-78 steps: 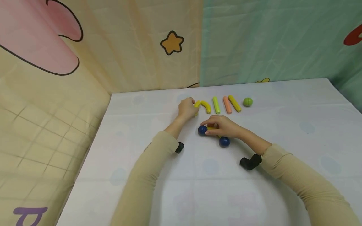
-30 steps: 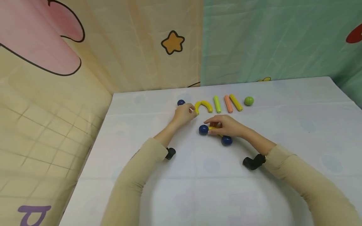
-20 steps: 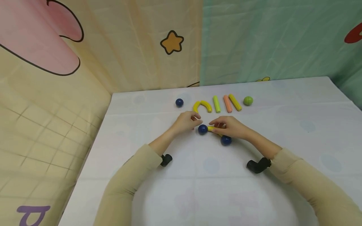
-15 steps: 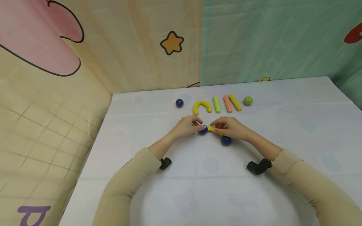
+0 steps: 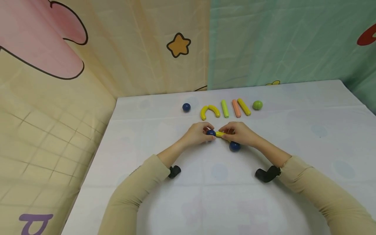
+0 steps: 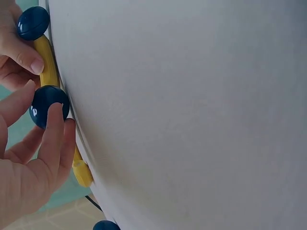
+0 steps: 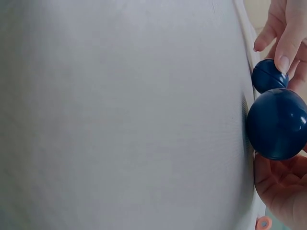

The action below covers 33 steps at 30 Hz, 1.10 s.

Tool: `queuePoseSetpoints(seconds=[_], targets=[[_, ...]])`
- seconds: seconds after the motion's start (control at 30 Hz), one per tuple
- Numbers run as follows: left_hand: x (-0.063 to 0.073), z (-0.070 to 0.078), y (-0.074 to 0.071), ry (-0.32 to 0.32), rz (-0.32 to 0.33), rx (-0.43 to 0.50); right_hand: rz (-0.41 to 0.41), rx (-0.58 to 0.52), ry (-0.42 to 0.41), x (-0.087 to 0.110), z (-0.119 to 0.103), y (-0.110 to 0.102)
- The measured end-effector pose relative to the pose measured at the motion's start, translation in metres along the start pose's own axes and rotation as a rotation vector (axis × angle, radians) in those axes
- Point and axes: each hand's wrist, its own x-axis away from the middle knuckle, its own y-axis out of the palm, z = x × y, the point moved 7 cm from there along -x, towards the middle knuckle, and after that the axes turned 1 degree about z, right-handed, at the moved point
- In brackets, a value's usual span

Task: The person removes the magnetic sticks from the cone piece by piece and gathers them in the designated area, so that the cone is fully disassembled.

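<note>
In the head view, my left hand [image 5: 196, 133] pinches a glossy blue ball [image 5: 211, 133] between thumb and fingers. That ball sits at the left end of a yellow curved rod [image 5: 219, 134]. The rod's middle is gripped by my right hand [image 5: 241, 134], whose fingers cover part of it. At the rod's other end is a second blue ball [image 5: 234, 146], large and close in the right wrist view. The left wrist view shows the rod [image 6: 47, 62] running from one ball to the other, thumb laid along it. Both hands work low over the white tabletop.
Along the back lie a loose blue ball [image 5: 186, 107], two curved yellow rods [image 5: 214, 110] meeting in an arch, a light green rod [image 5: 225, 108], an orange rod [image 5: 236, 108], a straight yellow rod [image 5: 244, 107] and a green ball [image 5: 257, 105]. Printed cloth hangs behind the white table [image 5: 293, 130].
My left hand has left the curved yellow rods at the back, come nearer and taken hold of the left blue ball. The loose back ball is uncovered. My right hand stays on its rod.
</note>
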Motion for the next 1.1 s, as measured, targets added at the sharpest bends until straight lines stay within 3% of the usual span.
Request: queuePoseSetpoints(seconds=[0.5, 1.1], targets=[[-0.0011, 0.0018, -0.0005, 0.006, 0.022, -0.036, 0.015, 0.009, -0.006, 0.0002, -0.0025, 0.0002], [-0.0014, -0.0001, -0.0015, 0.028, 0.011, 0.031, 0.007, 0.007, 0.008, -0.0003, -0.0021, 0.0008]])
